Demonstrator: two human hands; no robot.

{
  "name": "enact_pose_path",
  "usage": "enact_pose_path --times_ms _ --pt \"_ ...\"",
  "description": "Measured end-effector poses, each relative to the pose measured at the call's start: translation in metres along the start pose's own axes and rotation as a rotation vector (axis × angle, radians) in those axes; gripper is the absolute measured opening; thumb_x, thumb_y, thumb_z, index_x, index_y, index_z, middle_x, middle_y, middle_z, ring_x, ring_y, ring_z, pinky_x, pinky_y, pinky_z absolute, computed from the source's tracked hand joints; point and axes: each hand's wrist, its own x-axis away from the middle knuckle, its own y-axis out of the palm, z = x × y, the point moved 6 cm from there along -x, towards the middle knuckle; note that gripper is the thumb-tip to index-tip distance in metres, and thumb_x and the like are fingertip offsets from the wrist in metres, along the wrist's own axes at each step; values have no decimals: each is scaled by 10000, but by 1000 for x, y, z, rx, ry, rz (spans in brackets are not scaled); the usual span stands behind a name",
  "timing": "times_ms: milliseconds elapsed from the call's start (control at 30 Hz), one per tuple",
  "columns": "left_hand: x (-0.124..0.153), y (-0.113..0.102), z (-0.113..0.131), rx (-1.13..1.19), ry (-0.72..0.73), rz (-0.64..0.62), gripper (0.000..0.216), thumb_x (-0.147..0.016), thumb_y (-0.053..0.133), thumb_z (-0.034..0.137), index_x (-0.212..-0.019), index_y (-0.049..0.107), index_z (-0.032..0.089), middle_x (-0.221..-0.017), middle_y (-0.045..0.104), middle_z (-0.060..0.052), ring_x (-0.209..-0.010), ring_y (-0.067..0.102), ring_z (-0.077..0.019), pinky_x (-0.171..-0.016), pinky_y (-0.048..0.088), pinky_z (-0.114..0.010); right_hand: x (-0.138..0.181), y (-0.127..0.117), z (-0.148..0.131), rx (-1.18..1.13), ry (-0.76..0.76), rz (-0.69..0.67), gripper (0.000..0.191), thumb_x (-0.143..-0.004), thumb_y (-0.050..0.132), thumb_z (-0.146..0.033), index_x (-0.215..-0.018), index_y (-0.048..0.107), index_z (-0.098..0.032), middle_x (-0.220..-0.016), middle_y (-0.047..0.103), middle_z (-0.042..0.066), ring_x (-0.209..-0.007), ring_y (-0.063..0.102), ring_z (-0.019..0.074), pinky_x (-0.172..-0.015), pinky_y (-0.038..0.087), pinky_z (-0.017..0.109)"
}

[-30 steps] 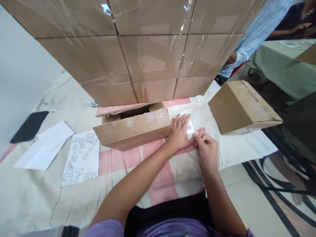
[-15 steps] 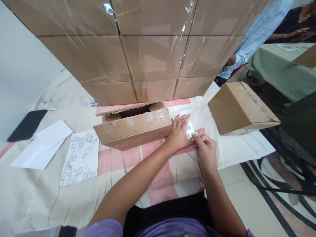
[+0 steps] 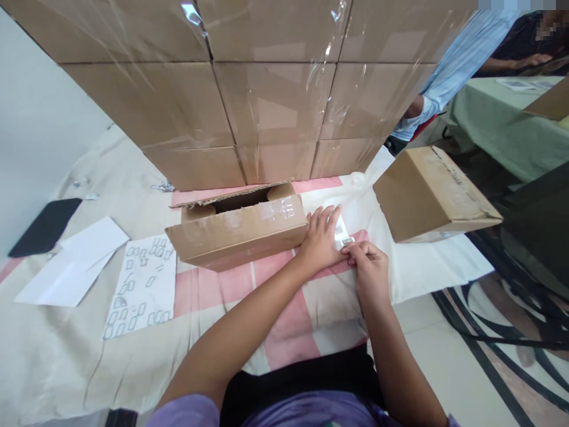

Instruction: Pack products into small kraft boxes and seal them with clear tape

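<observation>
a person's left hand lies flat, fingers slightly apart, over a small white piece just right of an open cardboard box, while the right hand, farther right of the box, pinches thumb and fingertips together at the piece's near edge. film-wrapped cartons stand stacked behind the box; a sheet of drawn shapes lies to its left.

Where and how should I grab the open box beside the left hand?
Probably by both short ends, coming from left and right: the box is long and narrow, its top gapes open, and the left hand lies beside one end.
</observation>
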Motion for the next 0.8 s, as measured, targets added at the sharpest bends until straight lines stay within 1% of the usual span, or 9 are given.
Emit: enact_pose_path --times_ms 200,333,433,600,800 --pt "-1 1 -1 -1 2 -6 994 -775 724 502 -1581 250 162 -1576 409 -187 -1499 310 -394 -1247 200 -610 1 1 0 15 -19 -21 429 -825 745 -337 -536 448 -226 -581 538 -40 -752 650 186 -807 483 349" --pt "-1 1 -2 -4 6 -6 996 -784 717 515 -1583 244 156 -1580 406 -188 -1501 304 -398 -1246 202 -612 2 2 -3 31 -37 -17 419 -841 724 -302 -539 442 -229 -587 556 -35 -733 622 183 -768 460 345" --pt "0 1 -2 -5 7 -14 992 -797 708 526 -1585 242 143 -1587 400 -190 -1504 299 -399 -1251 194 -607 4 3 -5 53 -54 -21 399 -856 709 -295 -557 455 -228 -625 583 -27 -735 597 179 -759 445 344" --pt "0 0 -1 -11 11 -4 978 -801 704 522 -1582 254 144 -1578 410 -191 -1497 311 -397 -1249 198 -602 5 4 -7 73 -65 -29 370 -870 685 -275 -583 457 -224 -692 622 -16 -767 606 178 -779 449 342" --pt "0 1 -1 -12 14 -9 1002 -784 722 532 -1580 262 135 -1581 407 -190 -1495 309 -399 -1251 197 -600 6 4 -6 77 -70 -27 392 -878 691 -319 -589 444 -226 -650 572 -26 -758 595 175 -776 447 338"
